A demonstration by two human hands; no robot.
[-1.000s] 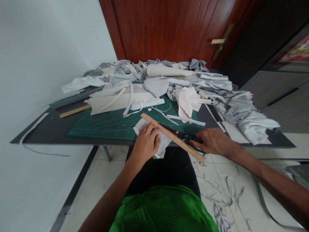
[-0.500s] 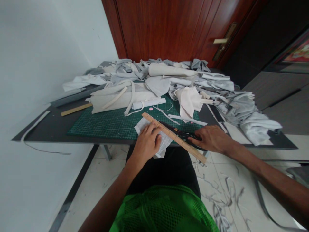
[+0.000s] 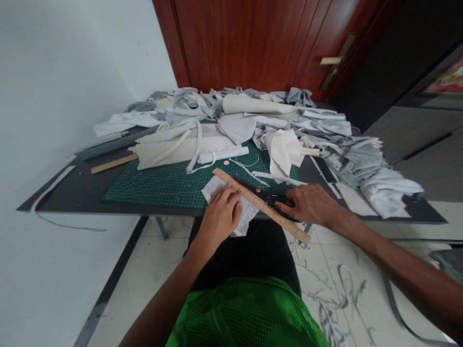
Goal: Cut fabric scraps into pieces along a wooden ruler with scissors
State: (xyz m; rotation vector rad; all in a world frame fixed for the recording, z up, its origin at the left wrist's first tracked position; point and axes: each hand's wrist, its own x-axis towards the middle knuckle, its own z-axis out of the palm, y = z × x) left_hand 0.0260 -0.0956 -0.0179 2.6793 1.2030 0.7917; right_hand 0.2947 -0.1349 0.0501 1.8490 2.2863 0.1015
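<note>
My right hand (image 3: 307, 202) is closed round the handles of black scissors (image 3: 265, 194). Their blades lie along the far edge of a wooden ruler (image 3: 265, 207), pointing up and left. The ruler slants over a piece of light grey fabric (image 3: 248, 210), which overlaps the front edge of a green cutting mat (image 3: 155, 185). My left hand (image 3: 220, 209) rests on the fabric with its fingers stretched out and fingertips on the ruler's left part. Under that hand, some of the fabric is hidden.
Heaped grey and cream fabric (image 3: 249, 125) covers the table's back and right side. A second wooden strip (image 3: 114, 164) lies at the left on the dark table (image 3: 83, 193). Thin cut strips (image 3: 249, 172) lie beyond the scissors; more offcuts (image 3: 333, 318) litter the floor.
My right hand and the scissors have slid a little to the left and away from me along the ruler. My left hand, the ruler and the fabric stay in place.
</note>
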